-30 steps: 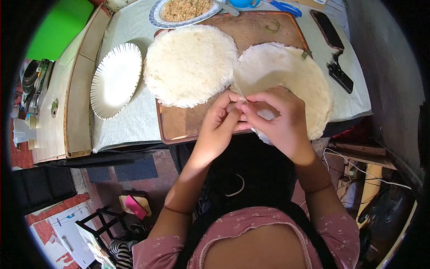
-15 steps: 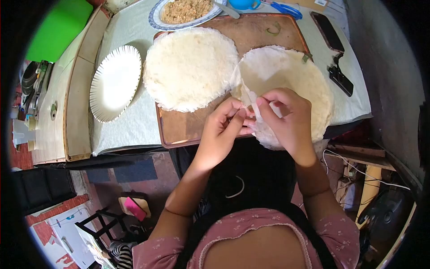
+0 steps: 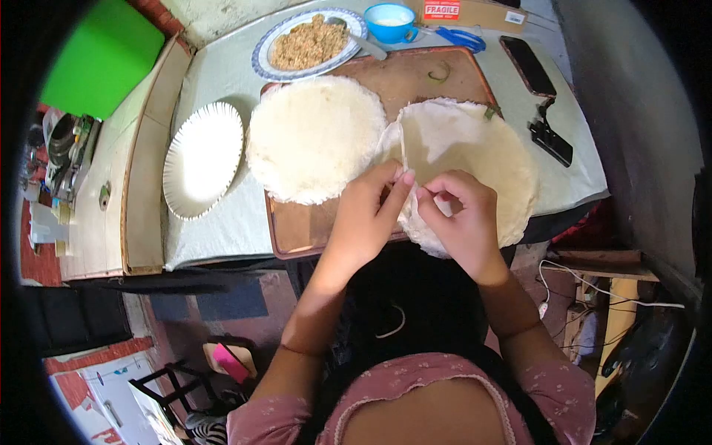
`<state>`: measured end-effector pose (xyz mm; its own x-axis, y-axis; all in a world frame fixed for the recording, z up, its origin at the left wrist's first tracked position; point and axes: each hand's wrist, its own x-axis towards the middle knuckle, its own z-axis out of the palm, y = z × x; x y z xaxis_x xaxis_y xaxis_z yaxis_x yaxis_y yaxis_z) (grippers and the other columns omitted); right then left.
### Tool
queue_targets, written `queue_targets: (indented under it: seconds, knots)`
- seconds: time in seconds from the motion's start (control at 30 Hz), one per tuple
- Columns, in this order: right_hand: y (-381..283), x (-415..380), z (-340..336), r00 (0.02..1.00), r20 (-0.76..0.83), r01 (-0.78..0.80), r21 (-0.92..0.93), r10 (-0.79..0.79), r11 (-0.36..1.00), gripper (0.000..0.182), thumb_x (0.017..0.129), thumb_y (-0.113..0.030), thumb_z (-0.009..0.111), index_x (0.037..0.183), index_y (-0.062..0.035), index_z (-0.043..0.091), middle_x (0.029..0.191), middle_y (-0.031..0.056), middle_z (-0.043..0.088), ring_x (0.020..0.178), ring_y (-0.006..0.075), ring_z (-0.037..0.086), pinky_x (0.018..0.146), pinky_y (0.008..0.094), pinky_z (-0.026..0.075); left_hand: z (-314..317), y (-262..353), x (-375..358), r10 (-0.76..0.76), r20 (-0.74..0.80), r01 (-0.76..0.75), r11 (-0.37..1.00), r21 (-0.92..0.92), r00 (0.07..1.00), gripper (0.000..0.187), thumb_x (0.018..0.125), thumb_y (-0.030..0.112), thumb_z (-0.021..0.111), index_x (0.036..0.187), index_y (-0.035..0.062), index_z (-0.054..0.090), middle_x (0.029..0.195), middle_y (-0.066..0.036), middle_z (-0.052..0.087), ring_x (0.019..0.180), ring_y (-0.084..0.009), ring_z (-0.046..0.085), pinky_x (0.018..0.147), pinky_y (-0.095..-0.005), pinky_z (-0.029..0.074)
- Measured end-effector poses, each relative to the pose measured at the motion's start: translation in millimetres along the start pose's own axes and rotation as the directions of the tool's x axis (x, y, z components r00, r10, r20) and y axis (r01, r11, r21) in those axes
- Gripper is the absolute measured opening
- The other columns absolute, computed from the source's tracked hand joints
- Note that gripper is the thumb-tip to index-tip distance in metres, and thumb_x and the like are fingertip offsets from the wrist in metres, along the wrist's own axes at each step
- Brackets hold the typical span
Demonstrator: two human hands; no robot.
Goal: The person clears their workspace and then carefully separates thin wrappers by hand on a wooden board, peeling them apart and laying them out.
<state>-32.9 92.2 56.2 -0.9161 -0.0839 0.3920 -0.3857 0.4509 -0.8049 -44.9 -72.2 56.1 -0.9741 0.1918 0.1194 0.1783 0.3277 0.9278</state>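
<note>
Two round stacks of thin, pale spring roll wrappers lie on a brown wooden board [image 3: 304,231]. The left stack [image 3: 315,141] has a ragged edge and lies flat. Over the near left edge of the right stack [image 3: 489,167], both hands pinch a thin wrapper [image 3: 404,137] whose edge is raised and folded up. My left hand [image 3: 369,211] grips it between thumb and fingertips. Close beside it, my right hand [image 3: 467,215] has thumb and index finger closed on the wrapper too. The fingers partly hide where they grip.
A plate of brown chopped filling [image 3: 308,44] with a spoon [image 3: 367,43] stands at the back, beside a blue cup [image 3: 391,26] and blue scissors [image 3: 463,38]. An oval white paper plate [image 3: 204,163] is at left, a phone [image 3: 528,67] at right.
The camera view has tilted, showing more of the table's back. My hands have drawn slightly apart at the fingertips, and the wrapper's left edge now stands up in a longer fold.
</note>
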Motion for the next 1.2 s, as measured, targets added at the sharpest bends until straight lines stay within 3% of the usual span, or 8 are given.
queue_targets:
  seconds: [0.07, 0.27, 0.5, 0.67, 0.77, 0.87, 1.07, 1.2]
  knots:
    - [0, -1, -2, 0.999, -0.03, -0.044, 0.028, 0.045, 0.999, 0.015, 0.077, -0.005, 0.073, 0.077, -0.0012, 0.059, 0.072, 0.0107, 0.063, 0.065, 0.0243, 0.062, 0.061, 0.0333, 0.048, 5, -7, -1, -0.001, -0.013, 0.0, 0.995, -0.1, 1.0, 0.026, 0.097, 0.019, 0.063, 0.081, 0.0005, 0.056, 0.061, -0.003, 0.051, 0.057, -0.0066, 0.044, 0.051, -0.027, 0.035]
    - [1, -6, -6, 0.989, -0.111, -0.088, 0.092, 0.098, 0.992, 0.015, 0.077, -0.004, 0.072, 0.076, 0.0, 0.058, 0.069, 0.0108, 0.061, 0.059, 0.0211, 0.06, 0.057, 0.0314, 0.048, 15, -14, -7, -0.005, -0.01, 0.0, 0.927, -0.375, 1.0, 0.022, 0.097, 0.014, 0.063, 0.081, -0.0009, 0.058, 0.064, 0.004, 0.048, 0.062, -0.0029, 0.042, 0.054, -0.0226, 0.034]
    - [-6, -13, -13, 0.986, -0.048, -0.147, 0.174, 0.158, 0.974, 0.018, 0.081, -0.01, 0.073, 0.082, -0.0003, 0.057, 0.076, 0.0108, 0.06, 0.066, 0.0213, 0.06, 0.058, 0.0333, 0.047, 17, -8, -20, -0.003, -0.031, -0.007, 0.947, -0.321, 1.0, 0.019, 0.095, 0.007, 0.064, 0.079, -0.0007, 0.056, 0.066, 0.004, 0.05, 0.062, -0.0021, 0.042, 0.054, -0.0211, 0.034]
    - [-19, -6, -14, 0.988, 0.147, 0.035, 0.043, -0.041, 0.998, 0.025, 0.088, -0.022, 0.07, 0.086, -0.002, 0.054, 0.077, 0.0124, 0.056, 0.073, 0.0322, 0.057, 0.067, 0.0392, 0.045, 25, -16, -34, 0.191, -0.141, -0.204, 0.975, -0.085, 0.971, 0.02, 0.095, 0.007, 0.063, 0.078, -0.0008, 0.056, 0.067, 0.004, 0.052, 0.061, -0.0022, 0.042, 0.054, -0.0209, 0.035]
    - [-9, -5, -11, 0.978, 0.208, 0.008, 0.09, -0.026, 0.996, 0.02, 0.091, -0.016, 0.065, 0.086, -0.0015, 0.054, 0.076, 0.0128, 0.056, 0.072, 0.0309, 0.058, 0.065, 0.0382, 0.046, 30, -19, -48, 0.041, -0.206, -0.091, 0.967, -0.238, 0.978, 0.021, 0.094, 0.006, 0.063, 0.077, -0.0013, 0.055, 0.066, 0.001, 0.054, 0.061, -0.0026, 0.044, 0.053, -0.0215, 0.036]
    - [-15, -8, -15, 0.975, 0.203, -0.11, 0.105, 0.087, 0.988, 0.016, 0.093, -0.012, 0.062, 0.086, -0.0012, 0.054, 0.076, 0.0133, 0.055, 0.071, 0.0305, 0.058, 0.064, 0.038, 0.046, 22, -17, -58, -0.09, -0.105, 0.053, 0.948, -0.314, 0.99, 0.015, 0.097, 0.004, 0.058, 0.082, 0.0002, 0.059, 0.075, 0.001, 0.057, 0.069, -0.0054, 0.052, 0.061, -0.0228, 0.045]
    - [-9, -17, -7, 0.989, 0.151, -0.001, 0.091, -0.012, 0.996, 0.015, 0.093, -0.012, 0.061, 0.086, -0.0013, 0.053, 0.079, 0.0143, 0.055, 0.07, 0.0311, 0.058, 0.063, 0.0389, 0.045, 17, -1, -51, -0.085, -0.162, 0.064, 0.989, -0.132, 0.983, 0.021, 0.089, 0.012, 0.071, 0.079, 0.0007, 0.056, 0.059, -0.002, 0.053, 0.054, -0.0057, 0.047, 0.049, -0.0234, 0.037]
    - [-10, -16, -5, 0.983, 0.119, 0.133, 0.068, -0.141, 0.989, 0.014, 0.093, -0.012, 0.061, 0.086, -0.0018, 0.053, 0.079, 0.0144, 0.055, 0.07, 0.0311, 0.058, 0.063, 0.039, 0.045, 9, 14, -36, -0.012, -0.142, 0.035, 0.986, 0.165, 0.99, 0.025, 0.086, 0.016, 0.076, 0.08, 0.0006, 0.057, 0.059, -0.004, 0.052, 0.054, -0.0093, 0.048, 0.049, -0.0257, 0.038]
